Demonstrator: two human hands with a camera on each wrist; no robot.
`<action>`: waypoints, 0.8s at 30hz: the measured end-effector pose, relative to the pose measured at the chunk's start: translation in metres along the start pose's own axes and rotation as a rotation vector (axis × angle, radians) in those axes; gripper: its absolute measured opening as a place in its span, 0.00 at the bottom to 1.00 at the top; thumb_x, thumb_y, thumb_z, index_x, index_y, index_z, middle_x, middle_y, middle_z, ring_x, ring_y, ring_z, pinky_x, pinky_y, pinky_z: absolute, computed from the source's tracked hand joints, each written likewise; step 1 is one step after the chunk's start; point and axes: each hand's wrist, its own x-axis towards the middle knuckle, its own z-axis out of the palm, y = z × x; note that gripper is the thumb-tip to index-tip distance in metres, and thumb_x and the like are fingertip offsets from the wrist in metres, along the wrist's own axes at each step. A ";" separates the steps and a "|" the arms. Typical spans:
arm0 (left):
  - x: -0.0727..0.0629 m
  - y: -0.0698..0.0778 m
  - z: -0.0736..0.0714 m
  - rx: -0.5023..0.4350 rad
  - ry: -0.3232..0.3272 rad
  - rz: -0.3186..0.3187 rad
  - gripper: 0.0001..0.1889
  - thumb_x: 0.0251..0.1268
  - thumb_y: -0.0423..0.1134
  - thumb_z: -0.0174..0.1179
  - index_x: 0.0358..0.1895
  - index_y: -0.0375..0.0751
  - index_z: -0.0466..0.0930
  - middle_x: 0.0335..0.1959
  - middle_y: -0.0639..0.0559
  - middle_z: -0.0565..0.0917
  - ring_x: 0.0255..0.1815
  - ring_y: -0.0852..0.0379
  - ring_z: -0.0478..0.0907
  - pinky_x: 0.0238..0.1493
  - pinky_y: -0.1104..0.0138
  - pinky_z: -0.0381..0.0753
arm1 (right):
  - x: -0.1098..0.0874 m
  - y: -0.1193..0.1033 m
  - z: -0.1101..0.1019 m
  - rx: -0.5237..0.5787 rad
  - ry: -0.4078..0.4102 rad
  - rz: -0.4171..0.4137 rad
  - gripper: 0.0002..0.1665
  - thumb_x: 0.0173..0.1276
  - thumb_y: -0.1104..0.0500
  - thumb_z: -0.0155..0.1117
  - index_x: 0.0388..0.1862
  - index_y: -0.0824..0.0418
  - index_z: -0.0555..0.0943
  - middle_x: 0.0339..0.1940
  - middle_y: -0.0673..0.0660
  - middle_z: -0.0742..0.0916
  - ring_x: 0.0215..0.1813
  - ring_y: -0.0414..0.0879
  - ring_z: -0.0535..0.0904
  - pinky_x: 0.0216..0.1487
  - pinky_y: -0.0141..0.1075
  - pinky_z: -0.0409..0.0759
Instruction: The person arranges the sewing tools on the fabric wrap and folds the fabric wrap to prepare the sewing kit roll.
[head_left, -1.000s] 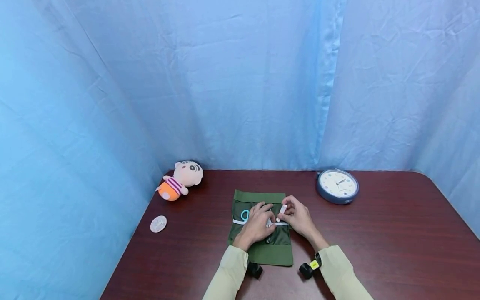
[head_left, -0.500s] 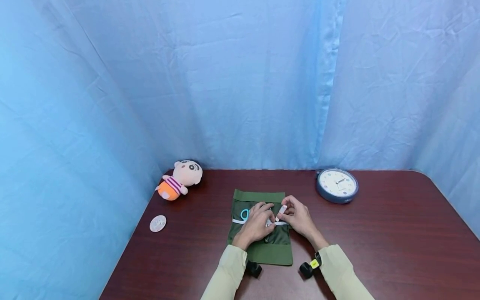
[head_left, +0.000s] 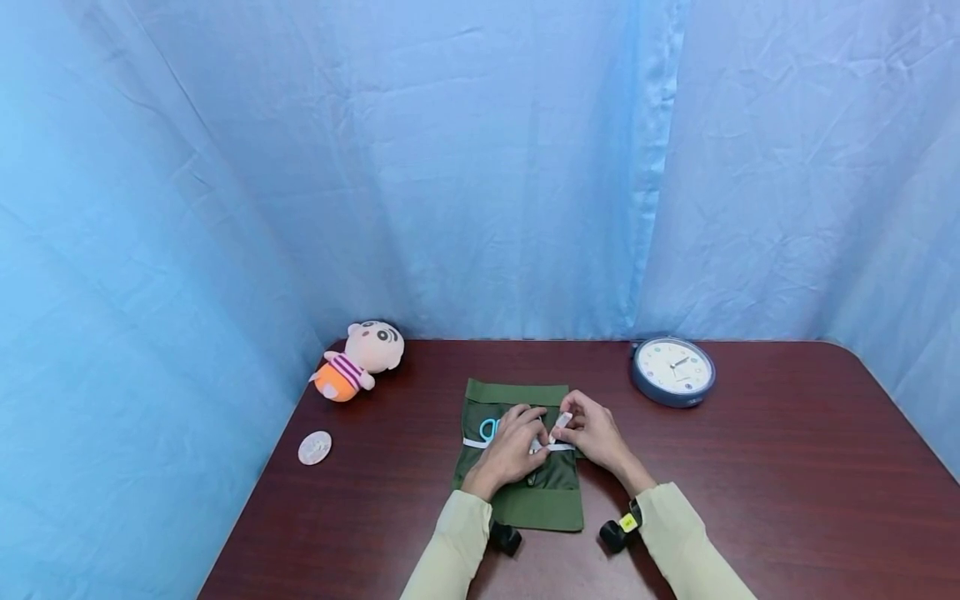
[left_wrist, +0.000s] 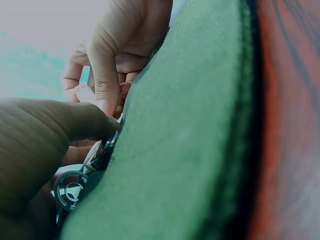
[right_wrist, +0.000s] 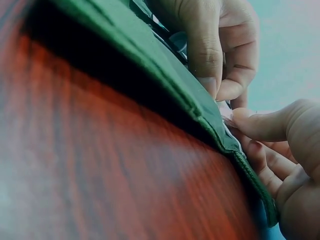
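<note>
A green fabric organizer (head_left: 538, 508) lies unrolled on the table with a white elastic band (head_left: 476, 443) across its middle. My left hand (head_left: 513, 446) rests over it, thumb and index finger pinching the band near its right part. Between the thumb and fingers of my right hand (head_left: 600, 435) is a small, flat white piece (head_left: 561, 426), tilted, its lower end at the band; its kind is unclear. Light-blue scissors handles (head_left: 488, 429) show left of my left hand. A dark ringed metal item (left_wrist: 70, 190) sits under my left hand in the left wrist view, partly hidden.
On the dark red-brown table (head_left: 787, 467), a plush doll (head_left: 358, 362) lies at the back left and a round white disc (head_left: 315, 447) at the left edge. A round blue-rimmed clock (head_left: 672, 372) lies at the back right. Blue curtains (head_left: 480, 167) hang behind.
The white piece in my right hand leans slightly more and has come a little lower toward the band. My left hand stays in nearly the same place.
</note>
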 end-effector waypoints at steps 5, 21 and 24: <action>0.000 0.000 -0.002 -0.002 0.001 0.000 0.06 0.68 0.41 0.64 0.31 0.51 0.81 0.71 0.49 0.76 0.73 0.47 0.68 0.74 0.51 0.68 | 0.002 -0.001 -0.002 -0.009 -0.059 -0.019 0.17 0.59 0.70 0.73 0.39 0.62 0.73 0.32 0.60 0.84 0.30 0.41 0.83 0.29 0.30 0.79; -0.003 0.000 -0.002 -0.012 -0.012 -0.006 0.04 0.67 0.42 0.65 0.34 0.51 0.81 0.72 0.50 0.75 0.75 0.47 0.66 0.75 0.52 0.67 | 0.021 -0.016 -0.015 -0.192 -0.309 0.006 0.21 0.58 0.72 0.72 0.43 0.64 0.71 0.25 0.54 0.85 0.26 0.40 0.82 0.30 0.32 0.79; -0.002 0.000 -0.001 -0.011 -0.010 -0.001 0.04 0.67 0.43 0.65 0.35 0.50 0.81 0.71 0.50 0.75 0.75 0.47 0.66 0.74 0.53 0.68 | 0.023 -0.020 -0.015 -0.191 -0.329 0.041 0.22 0.57 0.73 0.71 0.44 0.64 0.70 0.22 0.53 0.84 0.26 0.42 0.82 0.30 0.32 0.79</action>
